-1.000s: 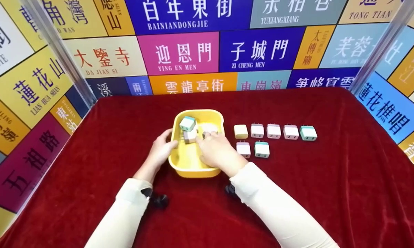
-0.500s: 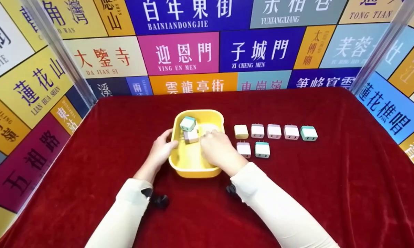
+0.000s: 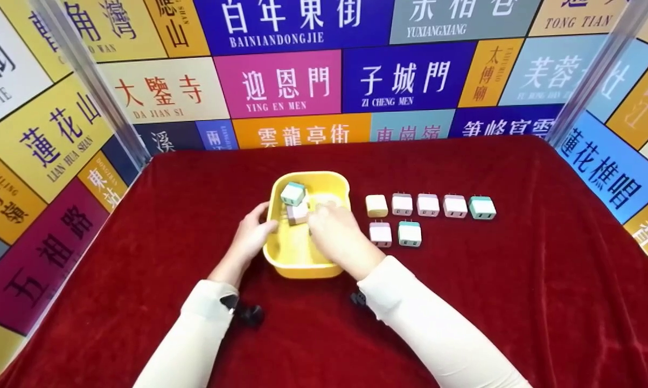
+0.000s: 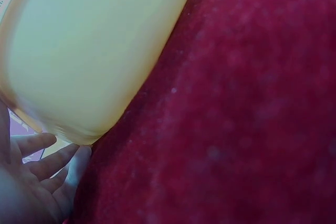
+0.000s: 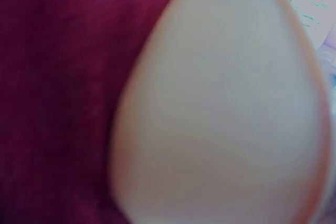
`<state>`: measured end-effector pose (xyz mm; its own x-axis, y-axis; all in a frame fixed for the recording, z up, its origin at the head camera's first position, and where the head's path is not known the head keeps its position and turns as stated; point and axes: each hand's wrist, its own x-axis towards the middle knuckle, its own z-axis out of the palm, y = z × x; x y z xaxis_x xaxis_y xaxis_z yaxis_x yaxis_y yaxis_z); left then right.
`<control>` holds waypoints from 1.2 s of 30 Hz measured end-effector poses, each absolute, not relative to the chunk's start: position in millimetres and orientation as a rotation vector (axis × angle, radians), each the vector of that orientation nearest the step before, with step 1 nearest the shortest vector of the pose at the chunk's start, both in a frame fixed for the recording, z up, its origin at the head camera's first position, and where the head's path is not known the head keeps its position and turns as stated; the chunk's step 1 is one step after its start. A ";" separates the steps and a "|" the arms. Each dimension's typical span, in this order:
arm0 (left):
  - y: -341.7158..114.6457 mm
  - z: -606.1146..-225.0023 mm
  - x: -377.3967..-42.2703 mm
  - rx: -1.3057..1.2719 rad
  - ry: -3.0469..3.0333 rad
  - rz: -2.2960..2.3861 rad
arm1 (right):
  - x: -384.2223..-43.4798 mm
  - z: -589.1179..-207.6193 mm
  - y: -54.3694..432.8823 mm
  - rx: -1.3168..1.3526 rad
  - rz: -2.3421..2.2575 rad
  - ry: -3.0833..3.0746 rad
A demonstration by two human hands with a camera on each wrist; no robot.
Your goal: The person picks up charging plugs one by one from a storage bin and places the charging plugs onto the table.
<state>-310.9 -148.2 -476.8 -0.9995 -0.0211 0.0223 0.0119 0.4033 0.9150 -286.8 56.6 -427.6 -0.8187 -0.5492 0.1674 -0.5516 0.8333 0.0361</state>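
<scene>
In the head view, a yellow plastic tub [image 3: 304, 271] stands on the red cloth. My left hand [image 3: 252, 235] holds its left side, thumb at the rim and fingers along the outer wall. The left wrist view shows those fingertips against the tub's lower edge. My right hand [image 3: 335, 230] reaches down inside the tub's right half, its fingertips mostly hidden; I cannot tell what they hold. Left of it in the tub lie a teal-and-white charger plug [image 3: 293, 193] and a mauve-and-white charger plug [image 3: 297, 214]. In the right wrist view the tub's outer wall [image 5: 220, 103] blocks the hand.
Right of the tub, charger plugs lie in two rows. The back row runs from a cream plug [image 3: 376, 206] to a teal one [image 3: 482, 207]; a lilac plug [image 3: 380, 234] and a teal-topped plug [image 3: 410, 234] form the front row. A sign-covered wall [image 3: 280, 83] rises behind.
Inside the tub my right hand shifts slightly right, then back left, its fingers staying low. My left hand keeps its place on the tub, and the plugs on the cloth stay put.
</scene>
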 end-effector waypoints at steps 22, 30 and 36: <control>-148.8 -476.5 -308.5 0.008 -2.583 -1.719 | -290.9 -436.3 57.4 0.843 0.209 -2.853; -148.1 -476.8 -309.3 0.011 -2.585 -1.720 | -290.6 -434.0 57.5 0.883 0.168 -2.828; -148.5 -476.9 -310.2 0.005 -2.591 -1.711 | -291.6 -430.2 62.0 1.132 0.146 -2.708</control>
